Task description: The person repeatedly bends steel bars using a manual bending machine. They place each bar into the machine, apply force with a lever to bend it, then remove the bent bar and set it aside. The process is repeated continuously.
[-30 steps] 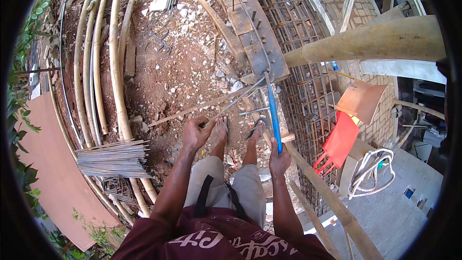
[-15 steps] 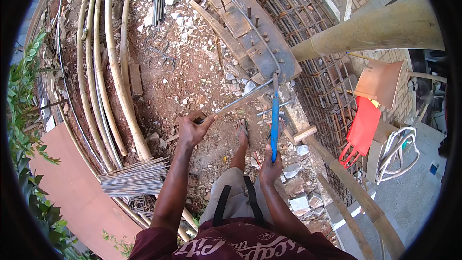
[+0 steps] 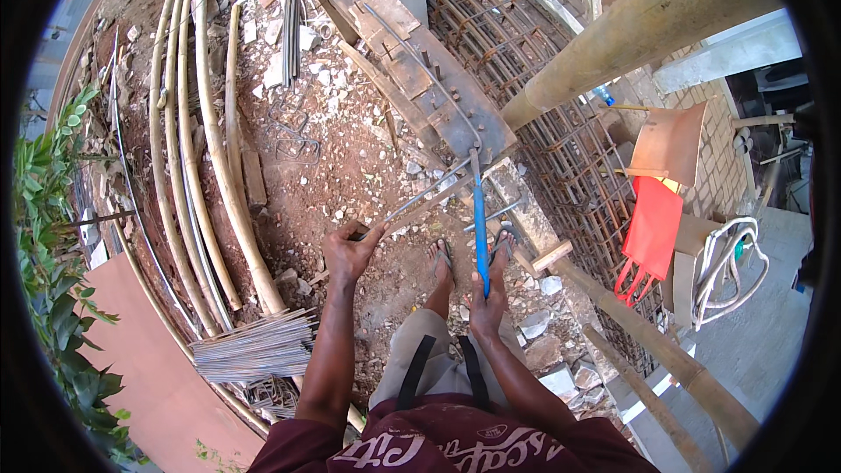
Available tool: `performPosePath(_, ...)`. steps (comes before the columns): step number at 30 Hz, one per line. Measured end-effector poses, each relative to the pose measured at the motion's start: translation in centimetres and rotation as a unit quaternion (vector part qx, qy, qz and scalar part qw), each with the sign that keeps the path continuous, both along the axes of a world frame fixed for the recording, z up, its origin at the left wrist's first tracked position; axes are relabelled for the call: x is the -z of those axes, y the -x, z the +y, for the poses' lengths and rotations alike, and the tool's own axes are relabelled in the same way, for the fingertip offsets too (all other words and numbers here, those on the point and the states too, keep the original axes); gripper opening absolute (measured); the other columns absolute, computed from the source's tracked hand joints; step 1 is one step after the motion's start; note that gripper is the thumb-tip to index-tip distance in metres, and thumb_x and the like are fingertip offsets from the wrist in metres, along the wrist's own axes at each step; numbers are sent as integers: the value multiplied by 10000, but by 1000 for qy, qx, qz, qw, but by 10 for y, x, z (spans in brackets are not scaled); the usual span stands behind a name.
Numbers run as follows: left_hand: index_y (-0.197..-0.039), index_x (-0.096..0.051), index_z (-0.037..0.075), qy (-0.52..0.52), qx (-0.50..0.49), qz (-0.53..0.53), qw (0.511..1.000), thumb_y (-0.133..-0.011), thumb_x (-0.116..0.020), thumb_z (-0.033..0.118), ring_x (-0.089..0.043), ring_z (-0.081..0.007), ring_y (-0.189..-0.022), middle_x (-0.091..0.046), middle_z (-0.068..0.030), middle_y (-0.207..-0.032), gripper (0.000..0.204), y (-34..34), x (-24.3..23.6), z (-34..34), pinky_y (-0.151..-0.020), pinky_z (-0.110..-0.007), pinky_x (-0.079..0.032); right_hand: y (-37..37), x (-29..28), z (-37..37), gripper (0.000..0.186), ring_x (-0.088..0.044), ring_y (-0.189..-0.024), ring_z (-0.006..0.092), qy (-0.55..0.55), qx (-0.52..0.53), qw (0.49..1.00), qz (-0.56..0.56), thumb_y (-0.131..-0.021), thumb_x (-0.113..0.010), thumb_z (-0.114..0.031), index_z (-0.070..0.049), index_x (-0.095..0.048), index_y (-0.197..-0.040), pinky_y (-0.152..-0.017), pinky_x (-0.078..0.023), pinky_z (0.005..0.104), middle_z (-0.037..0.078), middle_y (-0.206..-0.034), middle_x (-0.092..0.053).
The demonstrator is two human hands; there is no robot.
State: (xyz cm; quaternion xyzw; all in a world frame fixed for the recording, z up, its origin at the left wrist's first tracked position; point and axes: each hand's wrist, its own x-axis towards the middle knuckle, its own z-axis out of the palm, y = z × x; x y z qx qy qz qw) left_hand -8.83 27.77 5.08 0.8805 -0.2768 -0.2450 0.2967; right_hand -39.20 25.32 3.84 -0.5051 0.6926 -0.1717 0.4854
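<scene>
My left hand (image 3: 352, 250) is closed around the near end of a thin steel rod (image 3: 422, 196). The rod runs up to a board with metal pegs (image 3: 466, 125), bends sharply at its near end and continues along the pegs. My right hand (image 3: 487, 307) grips the lower end of a blue-handled rebar bending tool (image 3: 480, 226). The tool's metal head meets the rod at the bend, by the board's near corner. Part of the right hand's grip is hidden by the hand itself. A short bent rod (image 3: 498, 215) lies just right of the tool.
Long bamboo poles (image 3: 203, 105) and a bundle of cut rods (image 3: 254, 343) lie at left. A rebar cage (image 3: 561, 131) stretches along the right, under a thick bamboo post (image 3: 648, 31). A red bag (image 3: 650, 223) hangs near coiled white rope (image 3: 725, 271). Rubble covers the ground.
The whole view has shifted, with the board and tool now further left in it. Both hands keep their holds; the tool's handle slants slightly more, its lower end toward the right.
</scene>
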Motion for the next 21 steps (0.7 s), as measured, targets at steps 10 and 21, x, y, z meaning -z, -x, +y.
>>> performPosePath(10,-797,-796,67,-3,44,49,998,-863,-919,387,-554,-101,-483,-694,-36,-600,350,-45,23,-16,-472,-329,-448,-48,14,29,581,-582,-605,188,-24,96,995,-6,-1048,-666,-559,-9,-700,-862,-598,-453,416,108,-649,-605)
performPosePath(21,-852,-774,56,150,113,-164,969,-856,-913,283,-619,-177,-557,-694,-56,-711,265,49,-143,-12,-521,-348,-471,65,-48,-29,311,-443,-660,38,108,30,993,-47,-1003,-811,-235,-33,-667,-816,-579,-371,262,-58,-684,-516)
